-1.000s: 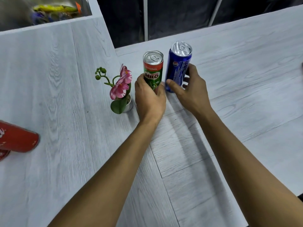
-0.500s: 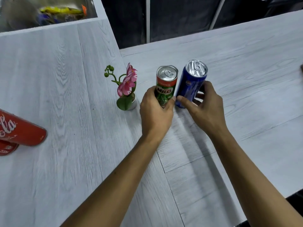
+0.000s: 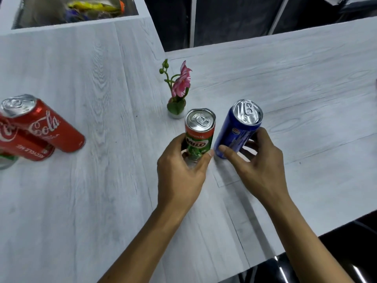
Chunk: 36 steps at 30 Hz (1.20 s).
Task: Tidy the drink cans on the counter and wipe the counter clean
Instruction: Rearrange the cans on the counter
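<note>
The left hand (image 3: 179,176) grips the lower part of the green can (image 3: 199,137), thumb and fingers curled round it. Just beside it, the right hand (image 3: 259,168) holds the blue can (image 3: 238,129) low down in the same way. The two cans are close together over the middle of the table (image 3: 102,201), just in front of a small potted flower (image 3: 178,92). Two red cans (image 3: 47,127) sit well apart at the left edge.

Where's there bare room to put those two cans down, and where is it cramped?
Bare pale wood-grain counter lies between the red Coca-Cola cans and the left hand, and right of the blue drink can in the right hand. Crowded: around the red cans, and between the pink potted flower and the green Milo can.
</note>
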Tool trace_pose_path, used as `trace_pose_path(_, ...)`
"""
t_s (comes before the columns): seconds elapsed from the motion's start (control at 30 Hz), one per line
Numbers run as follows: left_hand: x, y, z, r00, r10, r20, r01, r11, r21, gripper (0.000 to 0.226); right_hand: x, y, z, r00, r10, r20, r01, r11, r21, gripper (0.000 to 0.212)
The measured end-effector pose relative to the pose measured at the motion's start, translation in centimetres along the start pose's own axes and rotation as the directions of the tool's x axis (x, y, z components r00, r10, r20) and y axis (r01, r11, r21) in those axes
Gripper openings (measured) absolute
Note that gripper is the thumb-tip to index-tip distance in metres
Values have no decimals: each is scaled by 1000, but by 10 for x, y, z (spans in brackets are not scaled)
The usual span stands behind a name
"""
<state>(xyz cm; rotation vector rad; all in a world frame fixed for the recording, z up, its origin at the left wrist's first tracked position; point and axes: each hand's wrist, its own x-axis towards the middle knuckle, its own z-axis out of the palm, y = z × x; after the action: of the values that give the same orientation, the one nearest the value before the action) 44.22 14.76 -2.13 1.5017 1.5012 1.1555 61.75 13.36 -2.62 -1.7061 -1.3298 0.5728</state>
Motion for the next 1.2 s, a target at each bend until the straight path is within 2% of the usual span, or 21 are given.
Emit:
trace_pose_path(0.37,-10,-29,-93,984,-35,-174,44,998,51,53,-34,-51,76,989,-66,135,52,993,107,68)
trace_pose_path(0.63,17,-47,-148,957,-39,-286,78,989,124,55,-36,-79,127,979,-108,170,86,987,132,67)
trace_pose_path(1.2,69,-49,-147,915,-121,-386,165,983,82,48,13,-113,183,986,-133,96,124,987,101,64)
